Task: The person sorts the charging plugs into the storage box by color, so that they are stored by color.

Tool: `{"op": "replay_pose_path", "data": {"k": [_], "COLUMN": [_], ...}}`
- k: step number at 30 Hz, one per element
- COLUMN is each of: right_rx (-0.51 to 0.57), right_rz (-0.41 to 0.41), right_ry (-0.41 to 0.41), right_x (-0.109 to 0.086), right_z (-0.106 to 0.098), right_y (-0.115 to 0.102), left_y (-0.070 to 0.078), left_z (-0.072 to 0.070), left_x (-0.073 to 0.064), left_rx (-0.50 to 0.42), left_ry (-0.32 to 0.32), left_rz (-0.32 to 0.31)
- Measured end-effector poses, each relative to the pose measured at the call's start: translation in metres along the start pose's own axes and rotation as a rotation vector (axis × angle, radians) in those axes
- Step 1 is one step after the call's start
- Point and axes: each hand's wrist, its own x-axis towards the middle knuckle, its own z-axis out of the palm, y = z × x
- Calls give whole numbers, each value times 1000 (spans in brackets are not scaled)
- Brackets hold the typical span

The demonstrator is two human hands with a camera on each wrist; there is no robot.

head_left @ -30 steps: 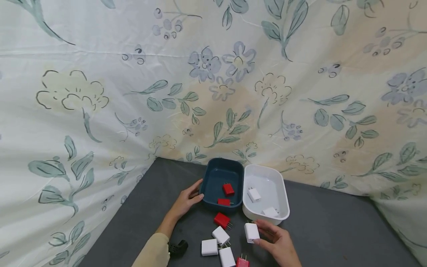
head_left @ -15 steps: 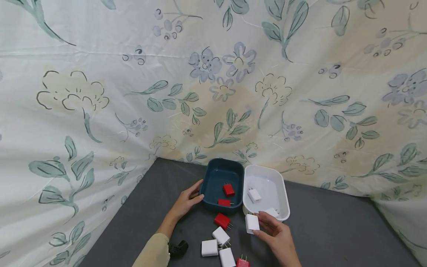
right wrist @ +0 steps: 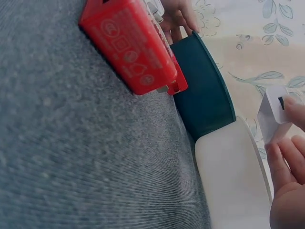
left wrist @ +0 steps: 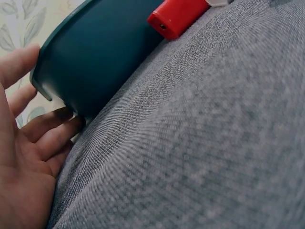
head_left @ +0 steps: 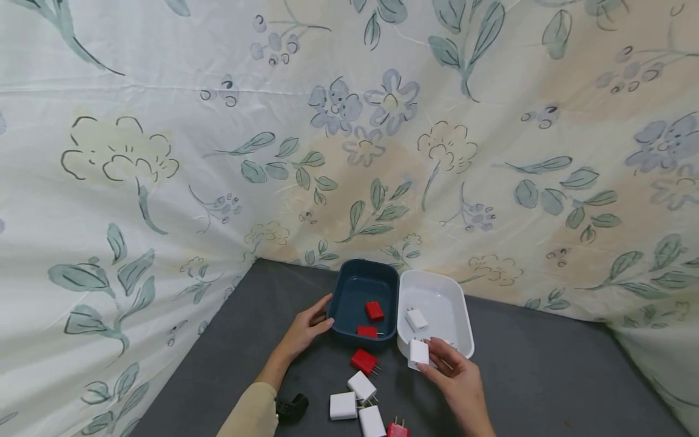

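Observation:
My right hand (head_left: 457,376) pinches a white charger plug (head_left: 418,353) between thumb and fingers, prongs pointing away, over the near edge of the white bin (head_left: 466,315). In the right wrist view the held charger shows above that bin's wall, with a dark port on its end. My left hand (head_left: 303,328) touches the left side of the dark blue bin (head_left: 340,285); in the left wrist view its fingers lie relaxed against the rim and lower wall (left wrist: 90,62). Two red chargers (head_left: 374,311) lie inside the blue bin. A white charger (head_left: 416,319) lies inside the white bin.
In front of the bins, a red charger (head_left: 364,361) and several white chargers (head_left: 343,405) lie on the grey cloth (head_left: 535,364). Another red charger (head_left: 397,430) sits at the bottom edge of the head view. A floral curtain (head_left: 349,152) stands behind the bins.
My right hand has carried the white charger forward and slightly right, from in front of the white bin to over its near edge. The left hand and both bins have stayed put.

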Motion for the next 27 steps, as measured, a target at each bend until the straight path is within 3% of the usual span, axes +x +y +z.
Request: {"op": "replay_pose_path", "data": {"k": [13,27], "right_rx": [-74,-132], "right_rz": [-22,-40], "right_ry": [144,190], "right_x": [13,27], "right_z": [0,-1], "right_y": [-5,-2], "left_y": [0,-1], "left_z": [0,0], "left_x": [0,1], "left_rx": [22,-14], "left_ry": [9,5], "left_rz": [-7,27]}}
